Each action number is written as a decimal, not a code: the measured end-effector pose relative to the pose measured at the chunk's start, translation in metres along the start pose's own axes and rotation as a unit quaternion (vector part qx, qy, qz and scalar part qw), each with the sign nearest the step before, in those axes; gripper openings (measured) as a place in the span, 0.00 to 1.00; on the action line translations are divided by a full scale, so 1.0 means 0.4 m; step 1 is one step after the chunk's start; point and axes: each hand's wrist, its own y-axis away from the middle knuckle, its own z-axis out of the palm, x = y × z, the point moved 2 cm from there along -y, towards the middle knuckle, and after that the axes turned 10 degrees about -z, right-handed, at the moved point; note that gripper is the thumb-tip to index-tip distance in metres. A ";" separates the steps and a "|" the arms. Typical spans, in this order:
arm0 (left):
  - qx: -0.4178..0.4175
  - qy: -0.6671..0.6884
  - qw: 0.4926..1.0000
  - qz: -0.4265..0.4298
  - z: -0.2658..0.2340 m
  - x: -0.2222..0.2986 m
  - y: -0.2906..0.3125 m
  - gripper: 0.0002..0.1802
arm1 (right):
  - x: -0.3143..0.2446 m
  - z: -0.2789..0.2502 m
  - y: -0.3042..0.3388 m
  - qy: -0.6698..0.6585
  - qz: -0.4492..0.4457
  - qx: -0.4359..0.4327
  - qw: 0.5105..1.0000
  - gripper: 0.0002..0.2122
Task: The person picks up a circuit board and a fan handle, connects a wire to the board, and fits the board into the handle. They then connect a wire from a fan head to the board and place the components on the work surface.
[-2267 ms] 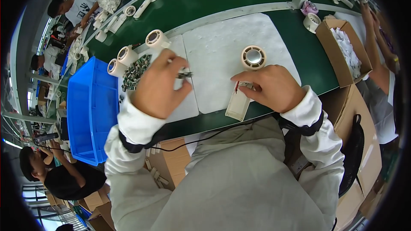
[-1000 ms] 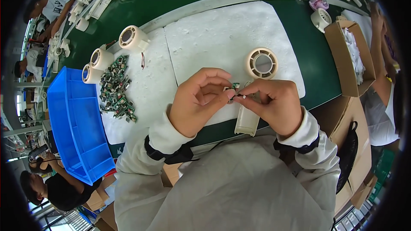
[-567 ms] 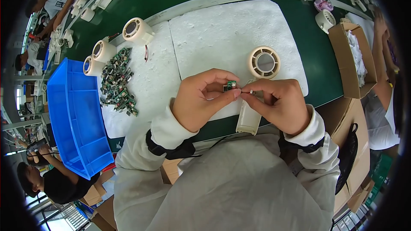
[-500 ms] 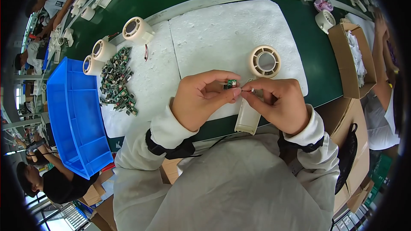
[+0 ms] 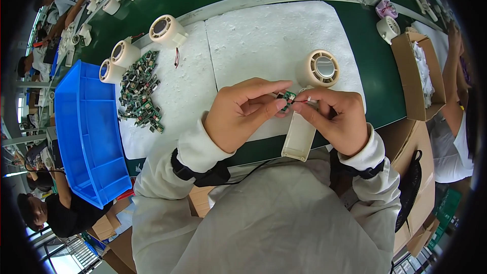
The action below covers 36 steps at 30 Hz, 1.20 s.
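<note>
A small green circuit board point(image 5: 288, 96) is pinched between the thumb and fingers of my left hand point(image 5: 242, 111). Close beside it, my right hand point(image 5: 339, 116) pinches a thin red-and-dark wire point(image 5: 303, 101) with a small white connector. The wire's far end meets the board's edge; whether it is plugged in I cannot tell. Just beyond my hands is a cream round fan housing point(image 5: 307, 69), its long hollow handle point(image 5: 298, 139) reaching back toward me under my right hand. A heap of green circuit boards point(image 5: 139, 91) lies to the left on the white foam sheet point(image 5: 264, 30).
Three cream fan housings point(image 5: 165, 29) stand near the board heap. A blue compartment tray point(image 5: 94, 137) sits at the left edge. At the right are an open cardboard box point(image 5: 413, 78) with white pieces and a white round part point(image 5: 387, 28). Other people work on both sides.
My left hand's board has turned and come closer to the wire in my right hand. The fan housing with its handle has shifted and tilted slightly to the right.
</note>
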 end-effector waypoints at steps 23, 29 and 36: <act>-0.058 0.075 0.995 -0.009 -0.001 0.003 0.086 0.11 | -0.027 0.009 0.090 -0.061 -0.007 -0.011 0.998 0.07; -0.036 0.015 0.999 0.022 0.026 0.001 0.096 0.10 | -0.004 0.001 0.135 -0.065 -0.022 0.001 0.998 0.06; -0.018 -0.008 0.996 0.083 0.060 -0.014 0.036 0.10 | 0.027 -0.034 0.163 0.012 0.006 0.074 0.997 0.06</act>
